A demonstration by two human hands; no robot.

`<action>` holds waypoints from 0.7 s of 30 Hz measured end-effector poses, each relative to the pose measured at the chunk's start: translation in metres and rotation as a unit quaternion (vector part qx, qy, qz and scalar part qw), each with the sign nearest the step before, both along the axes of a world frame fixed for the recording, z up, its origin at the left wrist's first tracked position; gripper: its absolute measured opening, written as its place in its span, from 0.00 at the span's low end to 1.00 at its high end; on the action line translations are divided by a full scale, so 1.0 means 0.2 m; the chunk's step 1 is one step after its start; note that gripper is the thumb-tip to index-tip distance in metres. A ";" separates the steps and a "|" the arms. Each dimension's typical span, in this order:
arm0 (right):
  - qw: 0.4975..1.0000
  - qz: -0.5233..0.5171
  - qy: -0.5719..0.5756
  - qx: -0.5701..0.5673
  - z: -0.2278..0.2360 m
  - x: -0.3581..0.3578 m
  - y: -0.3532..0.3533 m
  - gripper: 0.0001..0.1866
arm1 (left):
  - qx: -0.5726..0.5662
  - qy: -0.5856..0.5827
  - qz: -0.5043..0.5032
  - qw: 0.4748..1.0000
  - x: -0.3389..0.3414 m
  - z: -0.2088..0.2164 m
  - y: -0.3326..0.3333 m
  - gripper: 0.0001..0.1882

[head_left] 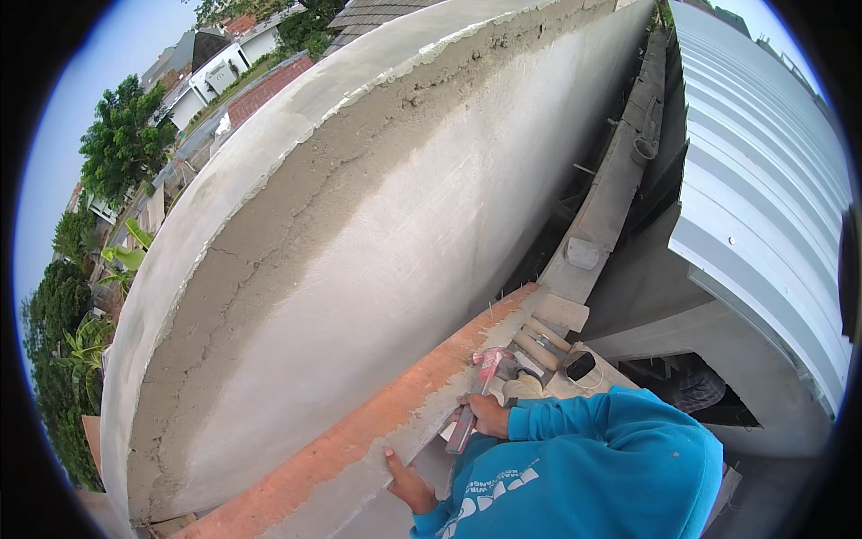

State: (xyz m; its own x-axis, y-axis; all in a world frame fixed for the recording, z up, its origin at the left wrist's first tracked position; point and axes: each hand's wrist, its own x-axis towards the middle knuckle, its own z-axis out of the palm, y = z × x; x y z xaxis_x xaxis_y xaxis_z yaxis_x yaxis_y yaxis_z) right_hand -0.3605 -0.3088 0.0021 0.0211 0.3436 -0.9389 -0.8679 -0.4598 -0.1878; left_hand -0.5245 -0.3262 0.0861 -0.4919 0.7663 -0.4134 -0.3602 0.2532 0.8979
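My right hand (488, 416) is closed round the handle of a hammer (463, 431), whose reddish head points away from me, above the board. My left hand (410, 485) grips the near edge of a long board (359, 442), thumb on top and the other fingers partly hidden. The board is orange-brown along its far side and smeared with grey cement along its near side. It runs along the foot of a curved plastered wall (386, 287). A few thin nails (491, 311) stand up near its far end.
A darker, rough plaster band (296, 198) follows the wall's curved edge. Planks (602, 216) lead away, bearing a pale block (583, 253) and a small bucket (643, 151). Corrugated metal roofing (763, 198) rises at right. Beside my right arm are a black object (576, 365) and a dark opening (732, 406).
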 end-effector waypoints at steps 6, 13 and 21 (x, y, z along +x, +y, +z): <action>0.999 0.001 0.026 0.024 0.10 0.06 -0.04 0.13 | 0.066 -0.037 -0.040 0.996 -0.01 0.09 0.02 0.32; 0.996 0.004 0.076 0.044 0.00 0.10 -0.07 0.17 | 0.051 -0.025 -0.059 0.997 0.00 0.12 0.05 0.32; 0.995 -0.023 0.072 0.057 -0.11 0.33 -0.16 0.25 | 0.070 -0.020 -0.083 0.994 -0.03 0.05 0.05 0.31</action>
